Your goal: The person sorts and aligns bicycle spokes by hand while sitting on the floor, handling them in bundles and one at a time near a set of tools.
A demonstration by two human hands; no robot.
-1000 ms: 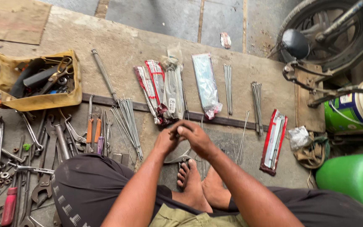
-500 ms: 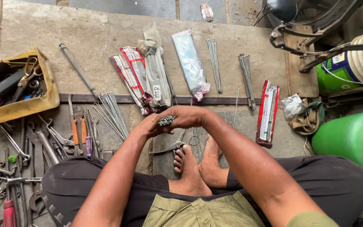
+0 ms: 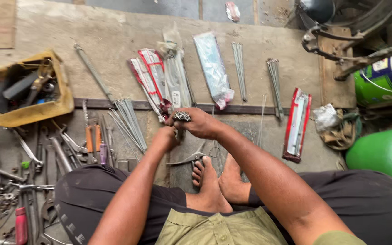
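A bundle of thin metal spokes [image 3: 182, 116], held just above the floor [image 3: 114, 36] in front of the crossed feet [image 3: 214, 181]. The right hand [image 3: 200, 123] closes its fingers around the bundle's top end; the left hand [image 3: 165, 137] sits just below, fingers curled under, though what they pinch is hidden. Stiff, light, slick steel by the look, likely to slide apart, so best gripped together near the ends. Loose spokes [image 3: 130, 120] lie left, packets [image 3: 159, 79] beyond, pliers [image 3: 94, 141] nearby.
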